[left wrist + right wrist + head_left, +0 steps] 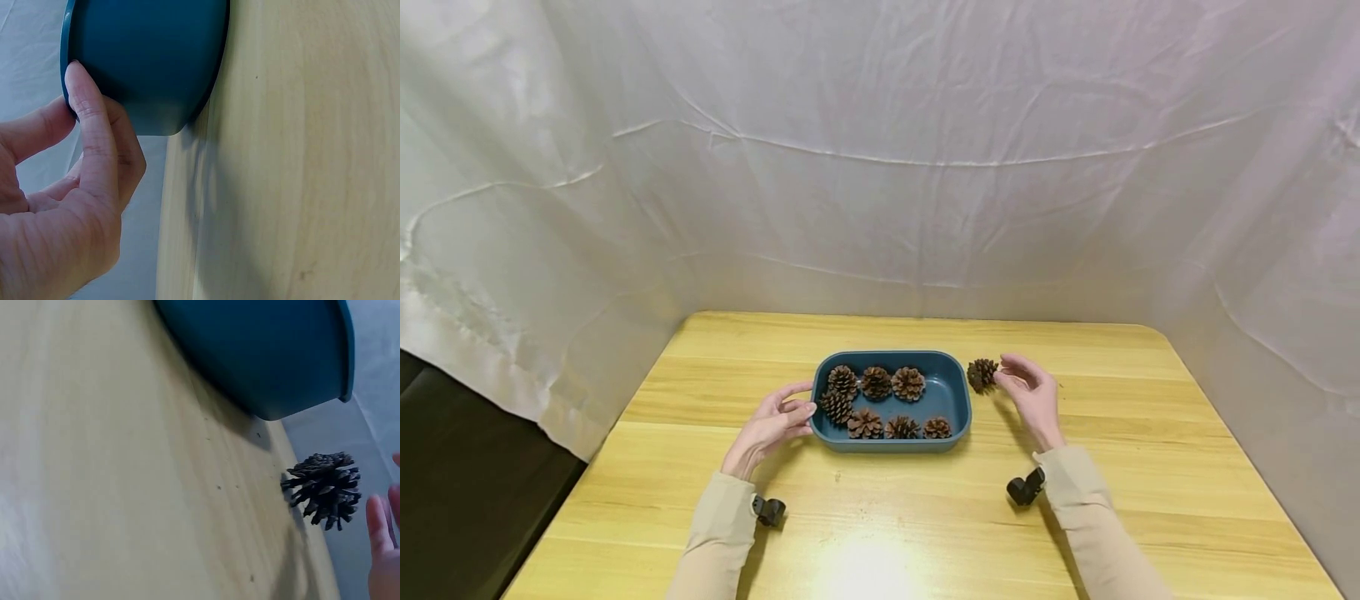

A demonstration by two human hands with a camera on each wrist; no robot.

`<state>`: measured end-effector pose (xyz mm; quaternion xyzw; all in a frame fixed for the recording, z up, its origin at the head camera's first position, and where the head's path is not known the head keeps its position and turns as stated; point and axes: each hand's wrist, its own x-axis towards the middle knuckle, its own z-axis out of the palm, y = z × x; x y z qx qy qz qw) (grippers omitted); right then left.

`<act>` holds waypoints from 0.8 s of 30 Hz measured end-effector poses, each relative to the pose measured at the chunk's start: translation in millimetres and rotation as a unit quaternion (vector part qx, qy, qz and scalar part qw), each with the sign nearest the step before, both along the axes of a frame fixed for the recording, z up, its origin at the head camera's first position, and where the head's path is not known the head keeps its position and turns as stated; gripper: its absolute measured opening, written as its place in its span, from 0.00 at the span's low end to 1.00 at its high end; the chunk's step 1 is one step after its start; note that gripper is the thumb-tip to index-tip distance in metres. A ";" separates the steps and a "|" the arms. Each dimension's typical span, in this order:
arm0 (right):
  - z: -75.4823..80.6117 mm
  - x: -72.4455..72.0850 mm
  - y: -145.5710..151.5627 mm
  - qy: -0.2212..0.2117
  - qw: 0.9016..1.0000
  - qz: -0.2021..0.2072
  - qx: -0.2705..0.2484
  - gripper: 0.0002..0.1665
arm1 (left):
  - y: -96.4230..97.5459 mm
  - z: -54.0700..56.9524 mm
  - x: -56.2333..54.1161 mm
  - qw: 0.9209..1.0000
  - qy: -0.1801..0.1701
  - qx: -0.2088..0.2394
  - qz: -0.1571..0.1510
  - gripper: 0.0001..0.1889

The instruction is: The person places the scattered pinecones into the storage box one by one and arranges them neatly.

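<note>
A dark teal rectangular tub (891,445) with rounded corners stands on the wooden table, with several brown pine cones (908,384) inside along its left, back and front sides. My left hand (772,427) grips the tub's left end, pinching the rim (65,56) between thumb and fingers. Just outside the tub's right end is one more pine cone (982,376). My right hand (1032,398) is at its right side; in the right wrist view a small gap shows between the fingers (377,525) and this pine cone (325,487).
Wooden tabletop (865,500) extends around the tub, with small dark crumbs near its right end. Pale cloth (925,208) hangs behind the table and at both sides. A dark surface (460,483) lies past the table's left edge. Each wrist wears a small black camera (1026,487).
</note>
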<state>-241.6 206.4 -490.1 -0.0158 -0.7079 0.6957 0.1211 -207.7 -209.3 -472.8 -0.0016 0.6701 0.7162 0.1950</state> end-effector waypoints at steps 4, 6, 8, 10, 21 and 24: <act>-4.8 -0.7 -1.2 -0.015 0.999 -0.040 0.015 0.23 | -0.6 -0.5 -0.4 1.000 0.001 0.000 -0.002 0.31; -6.1 -0.9 -1.3 -0.023 0.998 -0.050 0.016 0.23 | -0.8 -0.5 -0.4 1.000 0.001 0.001 -0.004 0.31; -7.5 -1.4 -1.2 -0.028 0.998 -0.053 0.017 0.24 | -0.9 -0.4 -0.3 1.000 0.001 0.002 -0.004 0.31; -8.3 -1.7 -1.0 -0.031 0.998 -0.055 0.018 0.24 | -0.9 -0.3 -0.2 1.000 0.001 0.003 -0.005 0.31; -7.8 -4.9 -3.5 -0.067 0.994 -0.075 0.040 0.24 | -0.4 0.7 0.2 1.000 0.000 0.001 -0.004 0.31; -7.1 -6.1 -4.1 -0.081 0.993 -0.073 0.043 0.25 | -0.6 0.5 0.4 1.000 0.001 0.002 -0.004 0.31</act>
